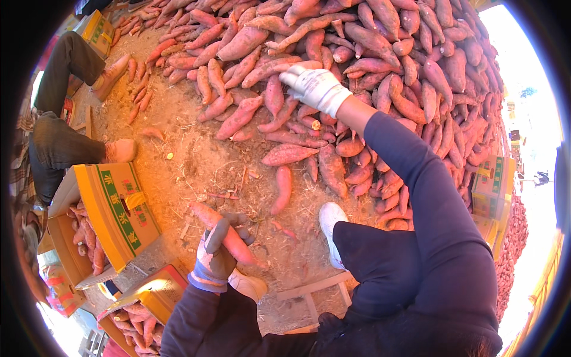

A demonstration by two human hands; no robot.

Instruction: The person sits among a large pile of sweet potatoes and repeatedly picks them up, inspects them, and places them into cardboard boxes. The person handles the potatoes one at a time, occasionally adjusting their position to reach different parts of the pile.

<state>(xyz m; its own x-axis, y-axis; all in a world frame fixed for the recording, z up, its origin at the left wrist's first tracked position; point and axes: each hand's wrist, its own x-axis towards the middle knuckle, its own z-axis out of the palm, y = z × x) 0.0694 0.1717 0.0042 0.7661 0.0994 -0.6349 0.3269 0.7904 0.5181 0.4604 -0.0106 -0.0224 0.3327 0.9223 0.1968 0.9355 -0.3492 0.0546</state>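
A reddish sweet potato (pixel 234 244) lies across my left hand (pixel 216 254), gloved with dark palm and fingertips; the fingers are wrapped around it above the dirt floor. My right hand (pixel 314 87), in a white work glove, reaches out over the large sweet potato pile (pixel 374 40). Its fingertips are at a long sweet potato (pixel 267 71) on the pile's near slope; whether they grip it is not clear. Below that hand, a broken sweet potato (pixel 310 122) shows a pale cut end. A curved sweet potato (pixel 281 189) lies loose on the floor between my hands.
At left stand an open cardboard box (pixel 118 214) and a second box (pixel 163 290), both holding sweet potatoes. Another person's legs (pixel 71 138) are beyond them. A wooden frame (pixel 312 292) lies by my feet. Stacked cartons (pixel 493 187) stand at right.
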